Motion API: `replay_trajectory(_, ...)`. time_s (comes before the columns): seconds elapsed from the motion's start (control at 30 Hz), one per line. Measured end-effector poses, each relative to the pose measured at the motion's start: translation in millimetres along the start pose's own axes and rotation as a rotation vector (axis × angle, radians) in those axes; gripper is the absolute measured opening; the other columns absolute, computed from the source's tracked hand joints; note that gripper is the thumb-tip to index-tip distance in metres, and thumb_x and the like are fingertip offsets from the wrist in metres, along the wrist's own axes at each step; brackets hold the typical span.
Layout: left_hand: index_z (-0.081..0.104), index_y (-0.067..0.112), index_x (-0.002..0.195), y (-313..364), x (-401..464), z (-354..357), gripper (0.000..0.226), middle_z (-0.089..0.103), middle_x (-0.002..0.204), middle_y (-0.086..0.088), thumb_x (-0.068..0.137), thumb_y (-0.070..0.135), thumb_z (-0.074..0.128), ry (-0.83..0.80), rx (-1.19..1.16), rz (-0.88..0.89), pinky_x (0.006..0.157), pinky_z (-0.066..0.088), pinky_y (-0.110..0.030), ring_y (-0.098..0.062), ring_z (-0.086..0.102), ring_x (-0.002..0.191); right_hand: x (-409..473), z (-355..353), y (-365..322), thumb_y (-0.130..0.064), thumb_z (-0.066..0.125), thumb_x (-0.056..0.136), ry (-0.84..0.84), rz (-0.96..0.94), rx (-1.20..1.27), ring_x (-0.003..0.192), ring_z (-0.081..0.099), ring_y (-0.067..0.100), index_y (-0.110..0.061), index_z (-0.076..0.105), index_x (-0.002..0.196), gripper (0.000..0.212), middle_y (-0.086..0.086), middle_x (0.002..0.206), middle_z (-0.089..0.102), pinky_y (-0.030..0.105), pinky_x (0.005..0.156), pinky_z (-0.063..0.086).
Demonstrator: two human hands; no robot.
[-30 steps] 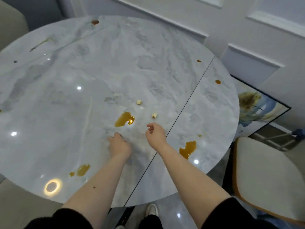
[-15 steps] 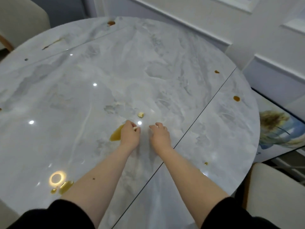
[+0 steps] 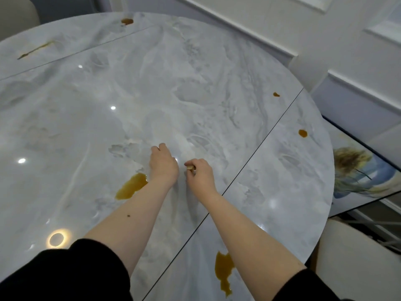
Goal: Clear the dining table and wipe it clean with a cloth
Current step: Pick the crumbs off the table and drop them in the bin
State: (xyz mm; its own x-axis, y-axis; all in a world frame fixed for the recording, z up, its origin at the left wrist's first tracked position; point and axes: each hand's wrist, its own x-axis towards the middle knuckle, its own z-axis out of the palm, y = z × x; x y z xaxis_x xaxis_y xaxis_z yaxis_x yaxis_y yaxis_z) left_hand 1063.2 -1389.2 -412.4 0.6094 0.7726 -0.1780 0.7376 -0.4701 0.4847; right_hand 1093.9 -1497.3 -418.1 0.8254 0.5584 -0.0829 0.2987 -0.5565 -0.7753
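Right hand (image 3: 200, 174) low over the desk (image 3: 195, 83), fingers curled, pinching a small pale scrap (image 3: 191, 167) between thumb and fingertips; what the scrap is, too small to tell. Left hand (image 3: 163, 164) just beside it, palm down, fingers bent toward the desk surface past the knuckles; fingertips hidden, so cannot tell whether it holds anything. The hands are close but not touching, a narrow gap between them. Both forearms bare, black sleeves (image 3: 65, 274) at the bottom edge.

Amber spill (image 3: 131, 186) lies just left of the left wrist, touching the arm's outline. Second amber spill (image 3: 223, 270) under the right forearm near the desk's near edge, partly covered by the arm. Smaller brown drops further out: one (image 3: 303, 133) on the right leaf, one (image 3: 276, 94) near the seam at the far right, one blob (image 3: 127, 21) at the far edge, and a thin streak (image 3: 35, 49) at the far left.

Desk is round, glossy grey marble pattern, with a dark seam (image 3: 249, 161) running diagonally just right of the right hand and another seam across the far left part. Ceiling light reflections show on the surface.

Beyond the desk: white panelled wall (image 3: 282, 29), a framed picture (image 3: 358, 172) leaning at the right, pale chair (image 3: 358, 261) at lower right, another pale chair back (image 3: 15, 16) at top left. No cloth in view.
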Motion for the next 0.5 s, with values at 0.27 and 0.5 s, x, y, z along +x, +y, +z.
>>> replay_trajectory(0.27, 0.044, -0.002, 0.111, 3.7, 4.2, 6.3, 0.031, 0.037, 0.123, -0.022, 0.083, -0.014, 0.038, 0.010, -0.008, -0.071, 0.080, 0.041, -0.038, -0.040, 0.051, 0.100, 4.6, -13.1, 9.4, -0.002, 0.050, 0.088, 0.027, 0.063, 0.093, 0.086, 0.052, 0.011, -0.008, 0.063, 0.108, 0.025, 0.007, 0.109, 0.054, 0.015, 0.082, 0.041)
replay_trajectory(0.5, 0.047, -0.003, 0.115, 15.6, 0.8, -3.2, 0.024, 0.043, 0.123, -0.020, 0.093, -0.004, 0.039, 0.039, -0.173, -0.009, 0.079, 0.036, -0.029, -0.035, 0.051, 0.104, 1.1, -26.7, 8.0, -0.002, 0.050, 0.089, 0.064, 0.093, 0.143, 0.091, 0.051, 0.010, -0.008, 0.064, 0.108, 0.024, 0.006, 0.109, 0.055, 0.008, 0.075, 0.038)
